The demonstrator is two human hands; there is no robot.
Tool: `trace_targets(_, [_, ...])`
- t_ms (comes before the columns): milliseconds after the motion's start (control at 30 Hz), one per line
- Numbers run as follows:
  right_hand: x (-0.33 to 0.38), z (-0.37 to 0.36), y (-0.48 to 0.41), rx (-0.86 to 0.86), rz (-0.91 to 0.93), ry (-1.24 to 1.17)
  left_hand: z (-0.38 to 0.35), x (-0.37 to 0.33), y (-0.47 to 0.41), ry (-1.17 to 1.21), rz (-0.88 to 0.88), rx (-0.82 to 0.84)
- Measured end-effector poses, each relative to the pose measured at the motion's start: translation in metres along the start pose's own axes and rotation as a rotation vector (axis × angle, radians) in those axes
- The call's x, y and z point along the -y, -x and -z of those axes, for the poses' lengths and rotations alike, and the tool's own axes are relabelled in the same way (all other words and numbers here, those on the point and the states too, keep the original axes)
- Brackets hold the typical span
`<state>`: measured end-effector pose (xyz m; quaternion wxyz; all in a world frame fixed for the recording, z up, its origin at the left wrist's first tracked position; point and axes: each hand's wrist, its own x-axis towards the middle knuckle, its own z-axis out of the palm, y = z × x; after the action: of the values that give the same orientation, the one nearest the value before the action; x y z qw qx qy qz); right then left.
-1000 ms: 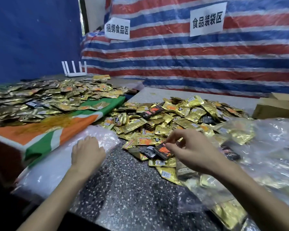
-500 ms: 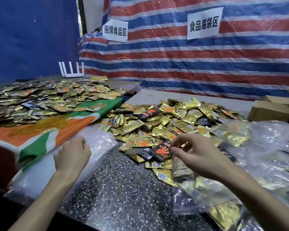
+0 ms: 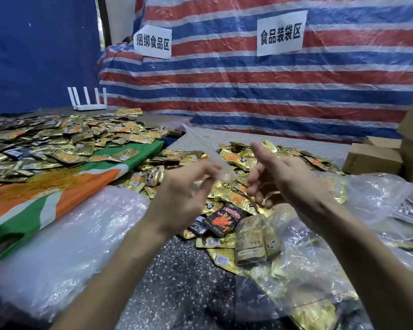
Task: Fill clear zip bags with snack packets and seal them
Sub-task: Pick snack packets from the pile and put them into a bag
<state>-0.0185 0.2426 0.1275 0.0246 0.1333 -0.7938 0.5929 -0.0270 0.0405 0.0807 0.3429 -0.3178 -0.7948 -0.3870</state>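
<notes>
Left hand (image 3: 184, 198) raised over snack packet pile (image 3: 234, 198), pinching clear zip bag (image 3: 208, 153), blurred, slanting up-left. Right hand (image 3: 286, 177) just beside bag's lower end, fingers loosely curled, nothing in them. Stack of empty bags (image 3: 69, 234) lower left.

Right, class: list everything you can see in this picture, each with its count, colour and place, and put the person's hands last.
snack packets: too many to count, mostly gold, some black; heaped on the speckled table and spread over the left table
clear zip bag: one, transparent, blurred; held up in the middle
empty bag stack: one, clear; lower left
filled bags: several, clear; right side
cloth: one, orange, green and white; left
router: one, white; far end of the left table
paper signs: two, white; on the striped tarpaulin
cardboard boxes: at least two, brown; right edge
left hand: holds the clear zip bag
right hand: beside it, appears to hold nothing
</notes>
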Motion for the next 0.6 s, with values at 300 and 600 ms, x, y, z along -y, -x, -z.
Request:
trace_targets(300, [-0.020,0.013,-0.017,0.132,-0.067,-0.051,-0.041,0.008,-0.014,0.060,-0.058,0.249])
trace_targets(600, [-0.024,0.037,-0.024,0.045,-0.039,0.077,-0.055,0.002,-0.086,0.496,0.664,0.454])
